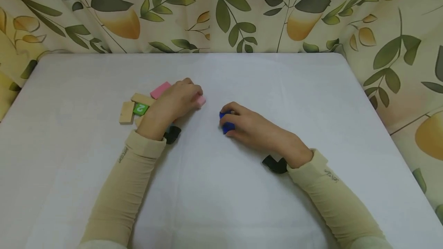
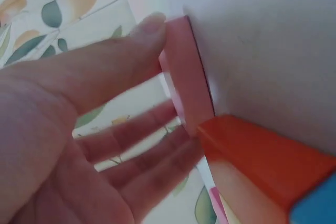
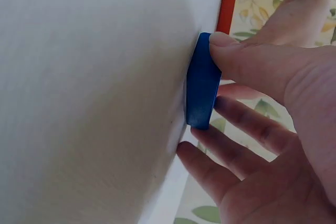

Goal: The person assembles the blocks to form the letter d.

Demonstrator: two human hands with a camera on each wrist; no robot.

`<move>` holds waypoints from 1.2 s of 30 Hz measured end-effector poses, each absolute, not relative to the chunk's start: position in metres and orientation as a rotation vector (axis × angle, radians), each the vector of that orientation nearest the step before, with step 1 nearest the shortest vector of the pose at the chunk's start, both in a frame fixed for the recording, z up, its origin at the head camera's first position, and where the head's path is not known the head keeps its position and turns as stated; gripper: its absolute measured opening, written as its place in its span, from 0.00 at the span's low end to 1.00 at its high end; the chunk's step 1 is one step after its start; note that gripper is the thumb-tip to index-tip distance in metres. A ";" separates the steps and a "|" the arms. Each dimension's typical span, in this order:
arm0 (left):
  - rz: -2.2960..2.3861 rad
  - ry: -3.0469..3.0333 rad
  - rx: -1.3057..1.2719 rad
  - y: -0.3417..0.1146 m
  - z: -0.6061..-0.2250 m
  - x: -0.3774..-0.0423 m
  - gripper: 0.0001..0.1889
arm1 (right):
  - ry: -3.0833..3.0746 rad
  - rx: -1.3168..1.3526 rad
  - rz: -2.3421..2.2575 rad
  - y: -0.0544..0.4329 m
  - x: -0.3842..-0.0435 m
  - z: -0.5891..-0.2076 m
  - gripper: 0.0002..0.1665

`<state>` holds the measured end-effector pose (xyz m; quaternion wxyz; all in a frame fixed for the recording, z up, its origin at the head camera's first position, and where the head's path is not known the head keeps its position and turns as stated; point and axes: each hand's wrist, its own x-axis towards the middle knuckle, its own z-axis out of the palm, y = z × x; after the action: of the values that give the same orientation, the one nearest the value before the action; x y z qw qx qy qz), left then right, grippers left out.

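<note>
On the left side of the table, my left hand [image 1: 176, 97] pinches a pink block [image 2: 184, 72] lying at the end of a group of blocks. An orange-red block [image 2: 262, 156] touches that pink block, and a light blue block [image 2: 317, 203] adjoins it in the left wrist view. To the right, apart from the group, my right hand [image 1: 257, 128] holds a dark blue block [image 3: 203, 82] with angled ends against the tabletop, thumb on one side and fingers on the other. From the head, fingers cover part of the blue block.
Beside my left hand lie another pink block [image 1: 160, 90], plain wooden blocks [image 1: 127, 112] and a green block [image 1: 140, 109] marked 2. My left forearm hides part of this group. A white cloth covers the table [image 1: 214, 187]; a leaf-patterned curtain [image 1: 194, 14] hangs behind its far edge.
</note>
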<state>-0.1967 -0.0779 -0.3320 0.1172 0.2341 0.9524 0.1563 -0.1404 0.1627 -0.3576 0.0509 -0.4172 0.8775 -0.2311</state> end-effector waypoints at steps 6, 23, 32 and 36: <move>0.467 2.701 0.781 -0.062 -0.329 -0.202 0.21 | 2.671 -1.134 -0.704 0.165 -0.144 -0.354 0.26; 0.485 2.680 0.815 -0.046 -0.336 -0.203 0.25 | 2.653 -0.943 -0.667 0.175 -0.148 -0.348 0.34; 0.448 2.756 0.732 -0.038 -0.338 -0.198 0.20 | 2.684 -0.934 -0.676 0.180 -0.147 -0.348 0.34; 0.490 2.753 0.790 -0.036 -0.339 -0.198 0.13 | 2.687 -0.951 -0.679 0.179 -0.147 -0.347 0.34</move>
<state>-0.1979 -0.0365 -0.3386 0.1176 0.2700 0.9409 0.1675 -0.1475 0.1790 -0.3466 0.1055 -0.3228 0.9119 -0.2303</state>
